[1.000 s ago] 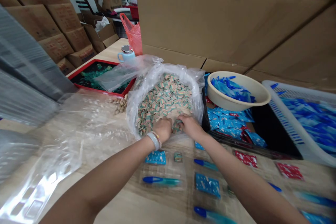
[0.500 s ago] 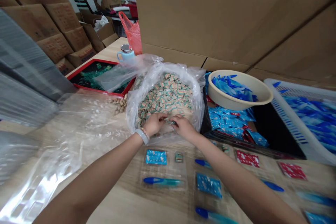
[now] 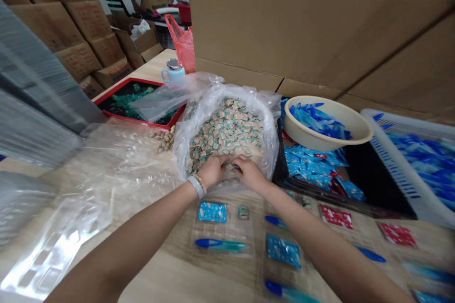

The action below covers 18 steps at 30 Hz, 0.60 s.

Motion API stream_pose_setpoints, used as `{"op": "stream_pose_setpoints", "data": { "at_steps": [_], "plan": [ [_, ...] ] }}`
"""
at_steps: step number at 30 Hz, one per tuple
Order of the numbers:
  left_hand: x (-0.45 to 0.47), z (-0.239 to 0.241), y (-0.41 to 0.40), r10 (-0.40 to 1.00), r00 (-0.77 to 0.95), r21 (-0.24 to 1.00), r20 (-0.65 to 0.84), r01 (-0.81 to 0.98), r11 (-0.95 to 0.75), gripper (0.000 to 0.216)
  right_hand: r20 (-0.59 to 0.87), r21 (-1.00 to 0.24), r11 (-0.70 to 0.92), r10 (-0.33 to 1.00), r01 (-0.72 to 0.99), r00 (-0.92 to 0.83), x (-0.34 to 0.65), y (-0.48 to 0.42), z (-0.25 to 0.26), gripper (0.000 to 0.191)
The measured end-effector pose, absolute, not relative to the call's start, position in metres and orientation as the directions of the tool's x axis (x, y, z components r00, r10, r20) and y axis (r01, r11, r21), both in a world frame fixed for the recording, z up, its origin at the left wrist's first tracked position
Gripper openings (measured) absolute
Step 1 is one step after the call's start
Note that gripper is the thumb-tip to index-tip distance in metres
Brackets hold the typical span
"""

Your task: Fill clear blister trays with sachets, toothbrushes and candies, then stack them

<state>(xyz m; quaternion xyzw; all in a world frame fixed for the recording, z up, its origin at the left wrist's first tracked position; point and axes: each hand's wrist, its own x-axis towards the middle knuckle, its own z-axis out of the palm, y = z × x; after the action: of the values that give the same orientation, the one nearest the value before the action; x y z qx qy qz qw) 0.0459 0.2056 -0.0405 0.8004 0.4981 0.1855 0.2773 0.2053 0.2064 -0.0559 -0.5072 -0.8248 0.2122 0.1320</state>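
Note:
A clear plastic bag (image 3: 270,139) with its rim rolled outward stands open on the table, filled with small beige-and-green striped pieces (image 3: 232,123). Both hands reach into its near side. My left hand (image 3: 212,171), with a pale band at the wrist, has its fingers bent together over some of the pieces. Just to the right, my right hand (image 3: 250,173) pinches at pieces with thumb and fingers, the fingertips of the two hands close together. What lies between the fingers is mostly hidden. In front of the bag, a clear tray (image 3: 227,227) holds a blue packet (image 3: 212,211), one striped piece and a blue pen-like item (image 3: 220,245).
More filled trays with red packets (image 3: 336,216) lie at right. Beyond are a cream basin (image 3: 362,125) and a white basket (image 3: 378,151) of blue items, and a black tray (image 3: 373,177). At left are empty clear trays (image 3: 64,241), a red-rimmed tray (image 3: 161,126) and a cup (image 3: 174,73).
The hands stay at the bag's near side, and their fingers have shifted slightly among the pieces. The striped pieces seen between the fingertips are now less visible. The view has moved slightly.

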Motion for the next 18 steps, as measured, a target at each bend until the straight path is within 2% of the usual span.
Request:
{"op": "stream_pose_setpoints", "data": {
  "at_steps": [4,9,12,14,16,18],
  "plan": [
    [0.044,-0.040,0.206,0.901,0.432,0.545,-0.041,0.765,-0.342,0.025,0.021,-0.465,0.407,0.893,0.786,-0.450,0.204,0.204,-0.054,0.018],
    [0.041,-0.034,0.209,0.919,0.388,0.462,-0.068,0.829,-0.315,0.023,0.012,-0.388,0.398,0.904,0.831,-0.427,0.206,0.203,-0.044,0.018],
    [0.040,-0.027,0.212,0.925,0.380,0.540,-0.023,0.783,-0.309,0.022,-0.028,-0.377,0.360,0.916,0.853,-0.399,0.209,0.205,-0.040,0.018],
    [0.043,-0.024,0.213,0.942,0.334,0.625,-0.041,0.744,-0.236,0.021,-0.057,-0.385,0.353,0.913,0.853,-0.403,0.211,0.206,-0.040,0.017],
    [0.048,-0.024,0.216,0.949,0.277,0.686,-0.149,0.720,-0.103,0.020,-0.067,-0.387,0.351,0.912,0.853,-0.406,0.212,0.207,-0.042,0.018],
    [0.056,-0.027,0.219,0.930,0.225,0.666,-0.291,0.745,0.028,0.020,-0.063,-0.391,0.344,0.916,0.854,-0.397,0.213,0.208,-0.045,0.018]
  ]
}}
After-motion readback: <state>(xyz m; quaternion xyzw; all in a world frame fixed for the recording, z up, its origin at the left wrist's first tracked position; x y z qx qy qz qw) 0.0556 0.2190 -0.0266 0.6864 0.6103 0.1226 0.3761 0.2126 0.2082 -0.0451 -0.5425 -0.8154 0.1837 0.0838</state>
